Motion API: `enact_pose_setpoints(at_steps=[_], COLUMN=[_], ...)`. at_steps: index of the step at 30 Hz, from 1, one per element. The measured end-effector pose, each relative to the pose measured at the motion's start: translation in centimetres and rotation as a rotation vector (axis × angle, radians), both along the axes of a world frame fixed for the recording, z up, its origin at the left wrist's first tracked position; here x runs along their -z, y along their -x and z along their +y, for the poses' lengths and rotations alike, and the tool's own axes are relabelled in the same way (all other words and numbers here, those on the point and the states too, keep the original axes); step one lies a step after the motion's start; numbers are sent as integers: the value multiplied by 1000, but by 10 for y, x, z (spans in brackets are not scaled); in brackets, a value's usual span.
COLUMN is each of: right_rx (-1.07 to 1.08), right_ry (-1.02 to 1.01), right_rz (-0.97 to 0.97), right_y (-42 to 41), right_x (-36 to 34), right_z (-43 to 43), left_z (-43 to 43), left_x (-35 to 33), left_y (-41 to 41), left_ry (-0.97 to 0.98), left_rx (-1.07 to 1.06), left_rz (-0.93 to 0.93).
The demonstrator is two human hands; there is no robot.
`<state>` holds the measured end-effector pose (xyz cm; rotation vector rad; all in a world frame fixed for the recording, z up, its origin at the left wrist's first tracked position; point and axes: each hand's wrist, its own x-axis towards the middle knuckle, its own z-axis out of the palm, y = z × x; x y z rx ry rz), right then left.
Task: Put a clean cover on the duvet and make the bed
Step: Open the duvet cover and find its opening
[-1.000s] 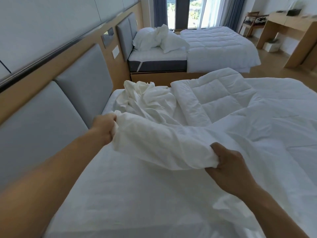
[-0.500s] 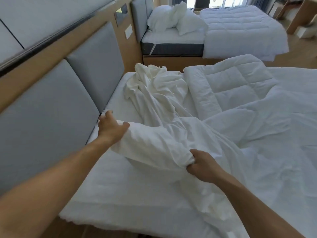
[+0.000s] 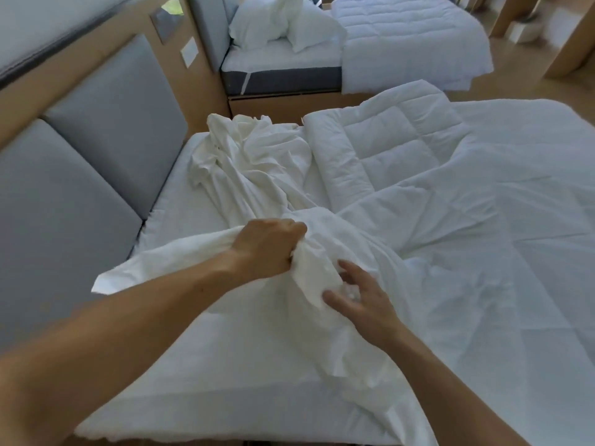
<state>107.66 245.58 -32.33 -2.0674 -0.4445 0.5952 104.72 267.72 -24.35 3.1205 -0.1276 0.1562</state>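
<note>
Two hands meet at the cover (image 3: 251, 162): left hand (image 3: 267, 249) clenches a bunch; right hand (image 3: 360, 300), at its four o'clock, fingers spread loosely.

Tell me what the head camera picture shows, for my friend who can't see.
A person's left hand grips a bunched white duvet cover on a bed, and the right hand is spread open just beside it. A quilted white duvet lies folded back further along the bed, with grey headboard panels on the left and a second bed behind.
</note>
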Motion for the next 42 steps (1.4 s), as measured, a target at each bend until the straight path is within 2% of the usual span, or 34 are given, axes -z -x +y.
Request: enact_pose_setpoints(at_steps=[2,4,5,7,9,12,15,18,22,24,27,28,31,33,35,39,42], right_rx=[238,403,466,561,535,399,310,386,472,430,151,107,50,-94,-196,-76,-149], right_ry=[329,496,474,265,102,83,310,495,612,652,790,752,366,208,188,329,303], right_rz=[-179,-46,89,333,390,285,60,-35,-58,-33,-185,-258,-446,-455,-423,-310,-244], right_y=[-1,1,2,3,6,5,-6,-9,-13,-8,5,7,11,11,8,-6,-8], right_x=[34,64,77,96,103,97,95,95,91,95,97,92,74,52,38,39,39], right_z=[-32,-58,-67,-77,-81,-92,-131,-196,-247,-229,-183,-166,-111,-68,-31,12,13], left_z=[-2,-2,-4,-10,-10,5,30,51,52,37,20,17,14,13,12,13,32], left_x=[-11,-18,-20,-18,-15,-16,-18,-34,-46,-44,-44,-44,-36,-32,-32,-33,-33], left_y=[-11,-16,-15,-11,-6,-1,6,6,-4,-9,-15,-16,-15,-11,-5,10,25], left_ry=[-2,9,10,22,22,-3,-86,-89,-62,-37,-6,-14,-15,3,19,40,-43], left_rx=[-45,-104,-115,-99,-108,-249,-408,-531,-582,-580,-537,-513,-472,-470,-458,-395,-328], left_rz=[-21,-67,-90,-113,-106,-38,-2,-31,-51,-68,-116,-126,-164,-187,-206,-258,-344])
